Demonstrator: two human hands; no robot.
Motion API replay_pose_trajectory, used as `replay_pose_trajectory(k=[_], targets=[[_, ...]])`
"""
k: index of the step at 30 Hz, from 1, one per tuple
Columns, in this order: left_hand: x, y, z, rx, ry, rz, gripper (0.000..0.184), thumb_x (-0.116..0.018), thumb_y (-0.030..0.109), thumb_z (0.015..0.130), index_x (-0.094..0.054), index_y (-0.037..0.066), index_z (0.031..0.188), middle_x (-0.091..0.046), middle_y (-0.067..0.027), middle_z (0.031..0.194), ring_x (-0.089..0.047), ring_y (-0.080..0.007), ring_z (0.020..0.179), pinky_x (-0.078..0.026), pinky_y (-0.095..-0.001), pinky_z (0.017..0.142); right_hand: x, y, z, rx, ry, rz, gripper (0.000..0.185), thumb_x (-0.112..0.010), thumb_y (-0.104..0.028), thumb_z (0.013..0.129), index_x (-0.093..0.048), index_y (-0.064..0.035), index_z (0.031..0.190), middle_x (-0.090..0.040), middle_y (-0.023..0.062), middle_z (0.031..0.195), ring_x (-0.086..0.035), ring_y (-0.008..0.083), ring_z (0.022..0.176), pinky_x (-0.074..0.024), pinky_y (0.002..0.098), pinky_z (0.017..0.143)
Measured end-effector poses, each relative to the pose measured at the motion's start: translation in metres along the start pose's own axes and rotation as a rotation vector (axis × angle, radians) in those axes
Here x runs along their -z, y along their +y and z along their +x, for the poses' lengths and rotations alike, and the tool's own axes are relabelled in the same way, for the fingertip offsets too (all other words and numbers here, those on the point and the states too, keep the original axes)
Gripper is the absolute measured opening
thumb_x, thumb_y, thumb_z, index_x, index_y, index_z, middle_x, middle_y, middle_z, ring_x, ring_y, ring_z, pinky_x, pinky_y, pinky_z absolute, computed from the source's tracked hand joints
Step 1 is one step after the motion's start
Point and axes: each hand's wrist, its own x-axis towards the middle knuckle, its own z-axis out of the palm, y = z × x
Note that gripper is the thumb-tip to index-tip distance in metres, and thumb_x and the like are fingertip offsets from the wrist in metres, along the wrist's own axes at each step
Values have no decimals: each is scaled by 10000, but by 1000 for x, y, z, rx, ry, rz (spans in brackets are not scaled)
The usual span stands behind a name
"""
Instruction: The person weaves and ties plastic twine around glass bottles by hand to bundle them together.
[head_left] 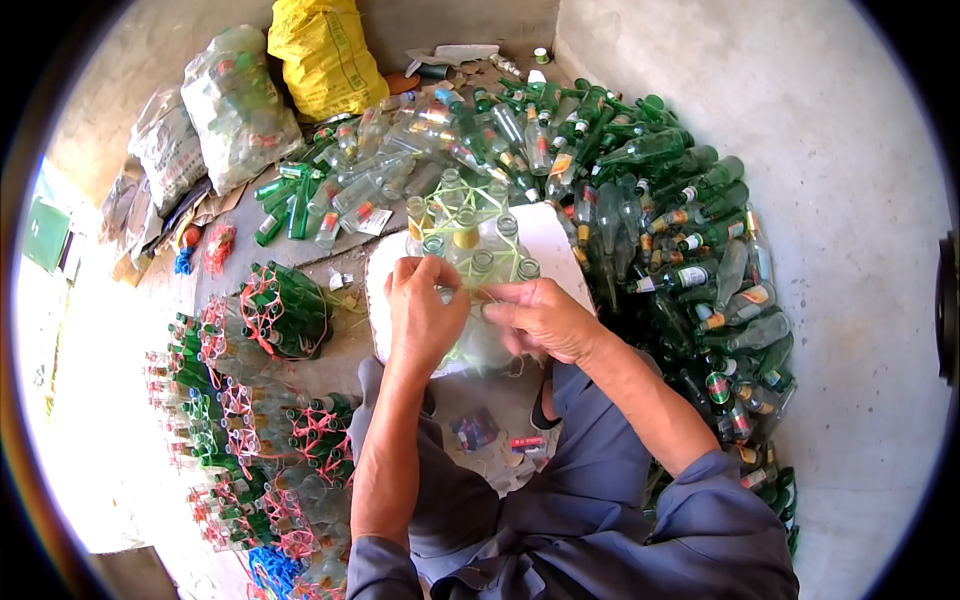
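A cluster of clear glass bottles (482, 262) stands upright on a white block (385, 290) between my knees. Pale green twine (480, 212) runs around and between the bottle necks. At the near left side of the cluster, my left hand (425, 305) is closed, its fingers pinched beside a bottle neck. My right hand (540, 318) is close by on the right, thumb and index finger pinched on the twine near the front bottles; its lower fingers are blurred.
Loose green and clear bottles (640, 200) are heaped behind and to the right. Bundles tied with red twine (240, 430) stand at the left. Full sacks (240, 105), one yellow (325, 60), lean at the back wall. Blue twine (275, 570) lies at the lower left.
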Motion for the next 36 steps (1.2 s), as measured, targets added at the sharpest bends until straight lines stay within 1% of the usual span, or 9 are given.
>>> replay_pose_trajectory(k=[3,6,9,12,15,18,25,27,36], targets=[[0,-4,0,13,-9,-83,162,-710,59,695,-633,10,830,-600,-118,880,-573,-262,908,-460,-378,839,-3,0,-1,20,23,-31,404,-608,-170,978,-573,-39,1358,-582,-24,650,-528,34,533,-353,194,461],[0,-2,1,68,-18,-130,156,-710,45,694,-629,4,821,-596,-107,875,-580,-242,892,-464,-352,839,-8,-2,-4,85,53,-105,491,-652,-202,958,-530,1,1387,-603,8,644,-505,32,490,-359,199,427],[0,-5,2,82,-37,-160,163,-709,34,690,-634,1,831,-600,-110,886,-578,-234,906,-462,-352,845,-16,10,-6,267,306,-499,506,-677,-200,935,-537,24,1366,-600,34,611,-532,81,488,-418,247,471],[0,-9,2,71,-41,-151,176,-712,34,691,-646,-6,849,-611,-104,872,-600,-214,884,-475,-338,839,-26,8,-23,515,546,-894,454,-716,-192,879,-603,24,1262,-641,105,725,-609,279,569,-497,370,578],[-2,-11,2,113,-46,-239,195,-709,43,698,-662,-19,876,-636,-97,873,-623,-186,859,-489,-317,832,-35,2,-29,698,721,-1143,408,-730,-151,832,-628,-1,1197,-641,107,882,-624,327,688,-509,391,609],[-4,-14,3,204,-66,-311,205,-732,82,695,-688,17,885,-702,-91,863,-584,-251,964,-462,-369,902,-40,-3,-24,975,793,-1242,368,-749,-122,784,-664,-32,1130,-616,91,969,-628,290,758,-502,398,603],[1,-11,4,244,-110,-320,282,-705,94,693,-700,-10,955,-705,-100,880,-599,-225,954,-479,-340,878,-49,10,4,982,808,-1278,86,-752,-70,726,-676,-58,764,-564,54,820,-571,271,753,-451,407,645],[0,-13,5,228,-111,-317,304,-702,95,694,-694,-37,968,-679,-108,897,-636,-178,874,-519,-310,790,-50,11,8,948,821,-1306,105,-763,-60,699,-705,-64,787,-585,49,815,-591,264,749,-469,389,647],[1,-13,5,212,-101,-313,322,-701,99,692,-705,-23,990,-667,-99,876,-622,-218,904,-500,-319,844,-55,9,18,820,821,-1379,103,-759,-76,685,-712,-66,776,-574,51,779,-586,269,777,-442,397,707]])
